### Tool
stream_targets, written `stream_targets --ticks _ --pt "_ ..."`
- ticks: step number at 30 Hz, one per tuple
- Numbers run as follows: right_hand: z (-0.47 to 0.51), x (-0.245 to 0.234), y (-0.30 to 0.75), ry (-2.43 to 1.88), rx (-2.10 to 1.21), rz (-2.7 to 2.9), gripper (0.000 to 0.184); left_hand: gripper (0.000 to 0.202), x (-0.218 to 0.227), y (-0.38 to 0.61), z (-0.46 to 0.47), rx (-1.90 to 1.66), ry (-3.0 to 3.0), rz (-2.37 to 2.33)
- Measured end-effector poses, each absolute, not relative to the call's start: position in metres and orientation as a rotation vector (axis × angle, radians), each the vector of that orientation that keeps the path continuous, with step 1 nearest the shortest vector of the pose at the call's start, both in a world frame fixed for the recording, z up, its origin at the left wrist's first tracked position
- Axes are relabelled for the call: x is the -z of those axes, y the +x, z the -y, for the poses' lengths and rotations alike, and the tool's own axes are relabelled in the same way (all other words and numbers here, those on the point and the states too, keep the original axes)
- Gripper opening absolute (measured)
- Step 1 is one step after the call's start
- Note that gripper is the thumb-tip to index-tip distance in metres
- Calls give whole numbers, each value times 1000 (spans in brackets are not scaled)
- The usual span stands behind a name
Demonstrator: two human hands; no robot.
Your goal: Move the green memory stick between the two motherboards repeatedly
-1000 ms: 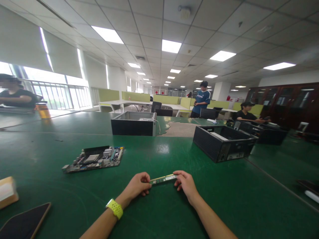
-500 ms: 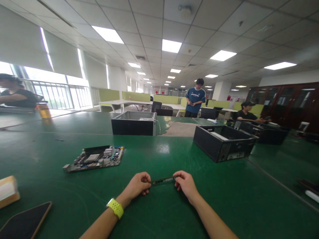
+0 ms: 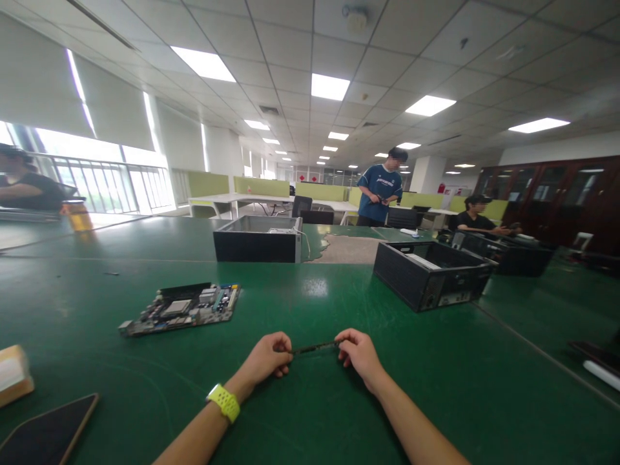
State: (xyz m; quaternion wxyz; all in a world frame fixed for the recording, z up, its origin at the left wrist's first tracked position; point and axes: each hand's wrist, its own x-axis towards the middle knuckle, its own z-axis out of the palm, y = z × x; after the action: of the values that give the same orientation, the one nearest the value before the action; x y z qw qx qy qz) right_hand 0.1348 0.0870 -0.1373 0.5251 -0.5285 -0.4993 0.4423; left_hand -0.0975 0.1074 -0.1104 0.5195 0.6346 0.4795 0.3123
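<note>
A thin memory stick (image 3: 314, 348) is held level between my two hands just above the green table (image 3: 436, 387), seen nearly edge-on. My left hand (image 3: 265, 359), with a yellow watch on its wrist, pinches the stick's left end. My right hand (image 3: 359, 354) pinches its right end. A bare motherboard (image 3: 183, 307) lies flat on the table to the left and a little beyond my hands.
Two open computer cases stand further back, one at centre (image 3: 258, 238), one at right (image 3: 431, 273). A phone (image 3: 46, 437) and a wooden block (image 3: 12, 373) lie at the near left. A person stands behind the table; others sit at left and right.
The memory stick has been turned in my fingers from showing its flat labelled face to nearly edge-on. The standing person behind the table shifted slightly.
</note>
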Motion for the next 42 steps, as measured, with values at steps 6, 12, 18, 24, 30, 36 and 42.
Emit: stream_targets --ticks 6,12,18,24,30,36,42 --pt "-88 138 135 -1249 -1082 1173 18 17 110 -97 -107 -753 1508 -1130" --pt "-87 136 135 -1248 -1104 1163 17 18 113 -98 -110 -759 1506 -1119" --pt "-86 133 135 -1240 -1099 1172 18 17 113 -98 -110 -756 1510 -1111" --pt "-85 134 135 -1235 -1106 1168 20 19 112 -98 -110 -755 1493 -1116" --pt "-86 134 136 -1240 -1105 1173 20 17 110 -97 -108 -749 1495 -1121" --pt "-87 136 136 -1246 -1104 1180 21 17 114 -98 -111 -750 1503 -1117" --pt "-88 138 136 -1241 -1095 1188 20 19 112 -98 -109 -761 1498 -1115"
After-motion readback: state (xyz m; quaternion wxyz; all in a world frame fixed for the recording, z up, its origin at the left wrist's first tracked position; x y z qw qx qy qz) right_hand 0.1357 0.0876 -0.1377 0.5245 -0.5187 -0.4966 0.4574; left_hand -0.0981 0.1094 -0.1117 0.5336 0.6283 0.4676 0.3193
